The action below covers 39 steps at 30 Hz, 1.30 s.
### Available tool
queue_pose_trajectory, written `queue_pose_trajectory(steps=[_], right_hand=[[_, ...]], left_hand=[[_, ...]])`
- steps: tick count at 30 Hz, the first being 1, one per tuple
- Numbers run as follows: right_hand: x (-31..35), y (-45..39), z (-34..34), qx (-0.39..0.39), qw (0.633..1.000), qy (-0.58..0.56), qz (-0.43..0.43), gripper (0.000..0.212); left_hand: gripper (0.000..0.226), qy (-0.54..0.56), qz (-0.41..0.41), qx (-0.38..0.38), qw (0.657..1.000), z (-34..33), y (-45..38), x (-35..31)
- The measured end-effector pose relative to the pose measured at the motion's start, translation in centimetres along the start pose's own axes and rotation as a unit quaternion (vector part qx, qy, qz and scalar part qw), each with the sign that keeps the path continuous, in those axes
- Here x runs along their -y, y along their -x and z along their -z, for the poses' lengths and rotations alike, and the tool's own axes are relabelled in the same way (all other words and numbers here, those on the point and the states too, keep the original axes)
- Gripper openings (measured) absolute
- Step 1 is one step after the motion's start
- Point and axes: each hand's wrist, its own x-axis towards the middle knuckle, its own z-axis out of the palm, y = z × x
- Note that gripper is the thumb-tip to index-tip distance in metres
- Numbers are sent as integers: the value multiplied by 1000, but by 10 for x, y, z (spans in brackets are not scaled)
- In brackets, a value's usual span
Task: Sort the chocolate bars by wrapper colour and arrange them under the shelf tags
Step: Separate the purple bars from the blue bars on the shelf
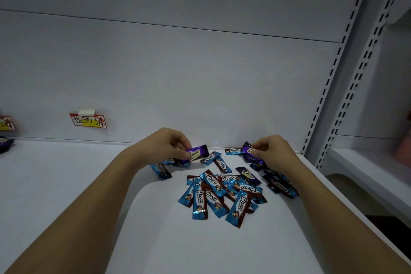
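A loose pile of blue chocolate bars point(213, 198) lies on the white shelf point(66, 184) between my arms, with a few purple ones mixed in, such as a purple bar point(248, 175) near the right. My left hand point(164, 147) pinches a purple bar point(198, 153) just above the pile's far left side. My right hand point(271, 153) pinches another purple bar point(248, 150) at the pile's far right. A red-edged paper tag point(89, 120) with a yellow stripe is taped to the back wall on the left. A second tag point(6, 123) shows at the left edge, with purple bars point(5, 143) lying below it.
The shelf's right edge point(347, 202) drops off beside my right forearm. Slotted white uprights point(333, 73) rise at the right. A neighbouring shelf point(367, 169) sits further right. The back wall point(200, 73) is plain grey-white.
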Motion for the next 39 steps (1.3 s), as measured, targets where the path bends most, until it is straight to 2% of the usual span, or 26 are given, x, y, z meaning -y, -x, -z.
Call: queue_pose_trajectory(steps=[4,7,16,22,26,28,30,32,33,36,39], right_hand=[[-2,1,1,29,997,75,16,24],[-3,2,1,46,992,116,24,25],[4,4,3,109,980,167,14,32],[2,3,1,90,976,198,20,14],[5,3,-3,31,986,145,76,11],[11,4,-2,-12,995,39,89,12],[19,5,5,-37,994,-73,66,18],[26,8,12,1,990,-138,16,19],[28,10,14,41,991,-130,-8,16],[34,17,12,149,987,-18,-55,9],[38,22,7,179,981,11,-78,13]], left_hand=[[17,60,-17,-60,996,-5,-1,-3],[20,106,-17,-66,992,-11,-2,-4],[20,106,-8,-57,993,-25,-3,-4],[20,97,-22,-65,993,-32,-4,-6],[21,103,-31,-70,992,-34,-4,-8],[20,103,-36,-78,991,-34,-4,-8],[20,112,-37,-90,989,-34,-4,-7],[21,127,-35,-94,987,-34,-4,-7],[21,133,-33,-94,986,-34,-4,-7],[21,137,-31,-92,986,-34,-4,-6],[19,143,-30,-88,985,-35,-4,-6]])
